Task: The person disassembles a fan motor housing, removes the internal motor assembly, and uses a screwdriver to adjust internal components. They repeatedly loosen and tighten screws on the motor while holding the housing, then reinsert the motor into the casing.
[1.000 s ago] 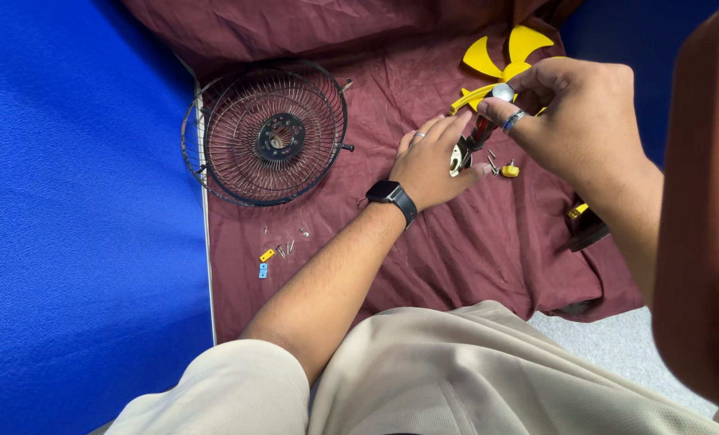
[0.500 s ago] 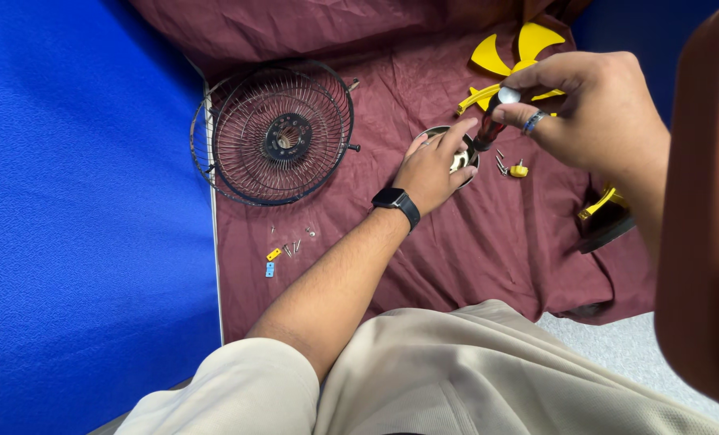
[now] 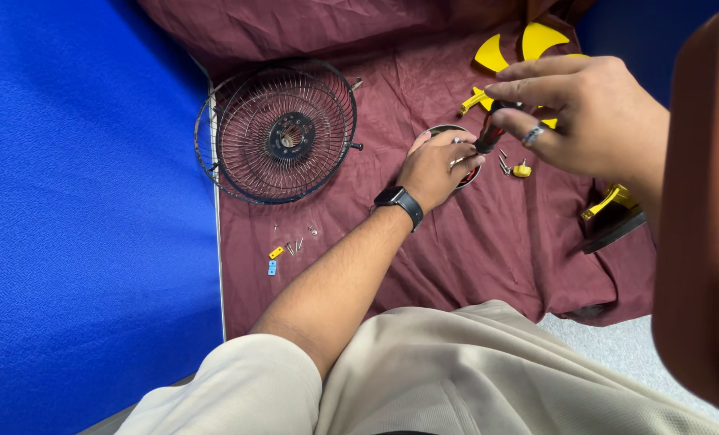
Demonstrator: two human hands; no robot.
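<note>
Spreading across the floor, a maroon cloth [image 3: 456,266] lies beside a blue mat [image 3: 86,201], and everything being worked on sits on the cloth. Biggest of the loose parts is a round wire fan guard [image 3: 283,133], dark and finely ribbed with a black hub at its centre, lying flat at about ten o'clock from the hands. Yellow fan blades [image 3: 537,40] rest up at one o'clock, partly behind the right hand.

Next in size, a small round motor housing [image 3: 446,133], dark with a silvery rim, sits on the cloth near the middle. It is mostly covered. The left hand [image 3: 436,165], a black watch [image 3: 400,201] on its wrist, rests on top of it with fingers curled around its edge, holding it steady. The right hand [image 3: 593,113], wearing a ring, pinches the top of a dark screwdriver [image 3: 488,133] between fingertips; its shaft slants down to the housing.

A yellow-and-black piece [image 3: 613,213] lies at four o'clock from the hands. A small yellow clip with screws [image 3: 519,167] lies just right of the housing. More tiny screws and yellow and blue bits [image 3: 287,251] are scattered at seven o'clock.
</note>
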